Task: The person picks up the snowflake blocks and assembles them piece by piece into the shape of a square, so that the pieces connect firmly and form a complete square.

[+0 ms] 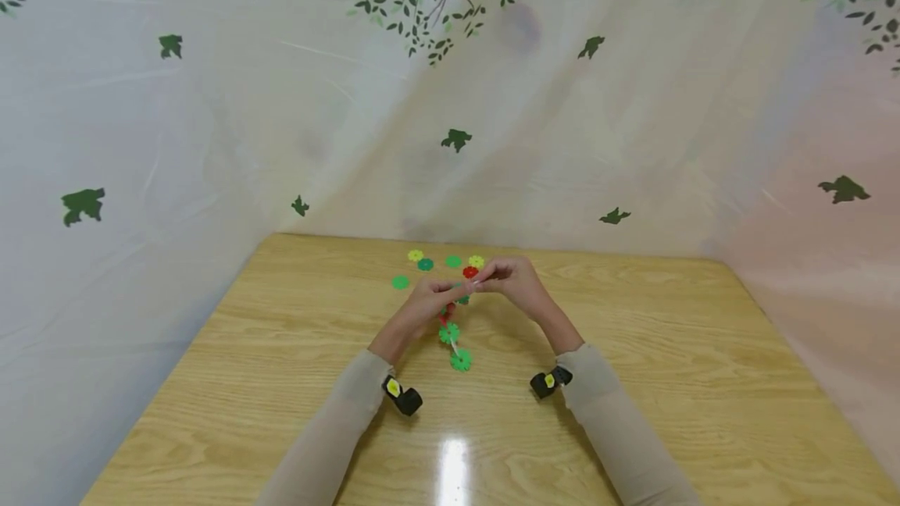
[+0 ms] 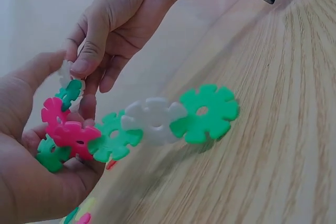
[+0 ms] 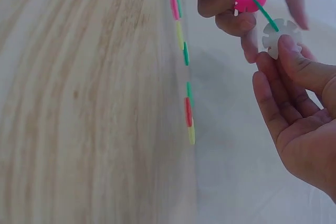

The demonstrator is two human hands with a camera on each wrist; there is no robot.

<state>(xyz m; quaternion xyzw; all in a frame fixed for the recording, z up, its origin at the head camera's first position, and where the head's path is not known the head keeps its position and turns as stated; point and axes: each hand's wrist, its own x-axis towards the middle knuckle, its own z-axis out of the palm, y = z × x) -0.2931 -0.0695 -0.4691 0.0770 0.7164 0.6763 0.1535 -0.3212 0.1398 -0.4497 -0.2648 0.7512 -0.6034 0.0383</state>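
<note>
At the far left of the head view hangs pale cloth [image 1: 162, 131] printed with dark birds, behind the wood-grained counter [image 1: 295, 334]. My left sleeve [image 1: 333, 420] rises from the bottom edge, with a small black camera [image 1: 406, 400] at its cuff. Just left of centre, the fingers of my left hand [image 1: 418, 308] are curled round a chain of flower-shaped discs [image 2: 113, 149], mostly green, pink and white, which trails below my hands to a green disc [image 1: 460, 360]. Above, loose discs [image 1: 400, 282] in green, yellow, teal and red lie near the counter's far edge. At the chain's upper end, near the centre, is a white disc [image 3: 272, 41]; the thumb and fingers of my right hand [image 1: 516, 284] are clamped on it. Farther right, my right sleeve [image 1: 626, 428] runs down to the bottom edge.
</note>
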